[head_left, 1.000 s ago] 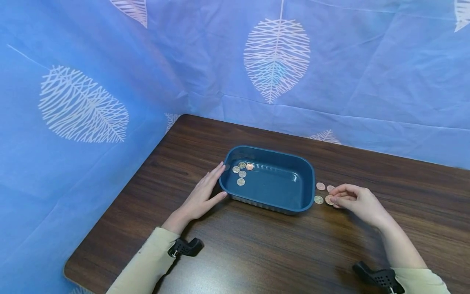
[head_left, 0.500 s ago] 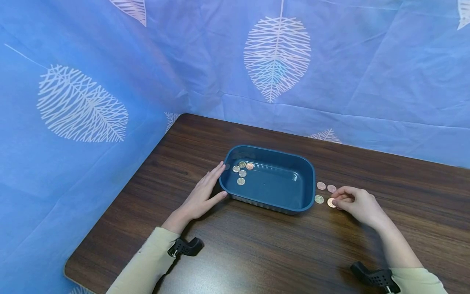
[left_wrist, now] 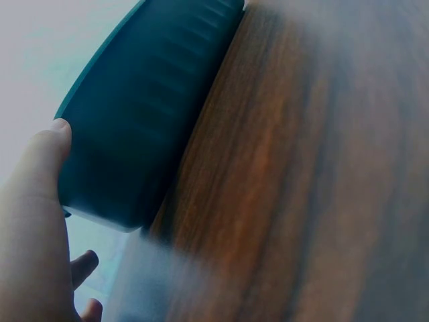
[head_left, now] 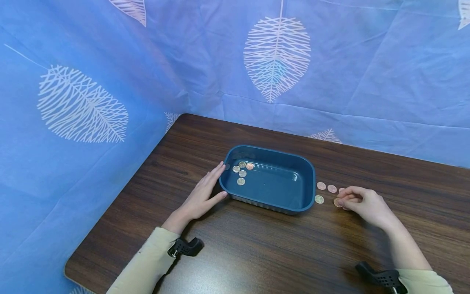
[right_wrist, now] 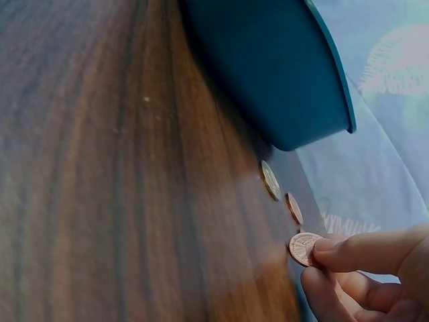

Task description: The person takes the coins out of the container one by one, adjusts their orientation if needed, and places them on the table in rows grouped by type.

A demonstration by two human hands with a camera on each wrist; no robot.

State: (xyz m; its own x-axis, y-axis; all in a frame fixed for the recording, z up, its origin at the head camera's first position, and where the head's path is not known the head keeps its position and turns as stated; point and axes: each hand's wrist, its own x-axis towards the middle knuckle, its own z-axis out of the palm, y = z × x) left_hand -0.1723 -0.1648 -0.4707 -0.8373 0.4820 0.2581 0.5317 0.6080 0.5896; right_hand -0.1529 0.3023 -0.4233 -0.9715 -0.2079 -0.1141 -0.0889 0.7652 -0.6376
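A dark blue rectangular plastic tub (head_left: pixel 271 192) stands on the table with several coins (head_left: pixel 240 181) lying at its left end. My left hand (head_left: pixel 201 196) rests its straight fingers and thumb against the tub's left end; the thumb touches the wall in the left wrist view. To the right of the tub, my right hand (head_left: pixel 367 206) pinches a copper coin (right_wrist: pixel 303 249) between thumb and fingers, low over the tabletop. Beside that hand lie a pale gold coin (head_left: pixel 319 199) and a few copper coins (head_left: pixel 332 188), one partly covered by the fingers.
The dark wood-grain table (head_left: pixel 257 249) has a rounded corner at the far left. A blue cloth (head_left: pixel 205 61) with white leaf prints hangs behind and to the left. Black wrist mounts (head_left: pixel 186 247) sit on both forearms.
My right hand has shifted a little to the right with the copper coin, uncovering more of the coins in the back row. The left hand and the tub have stayed put.
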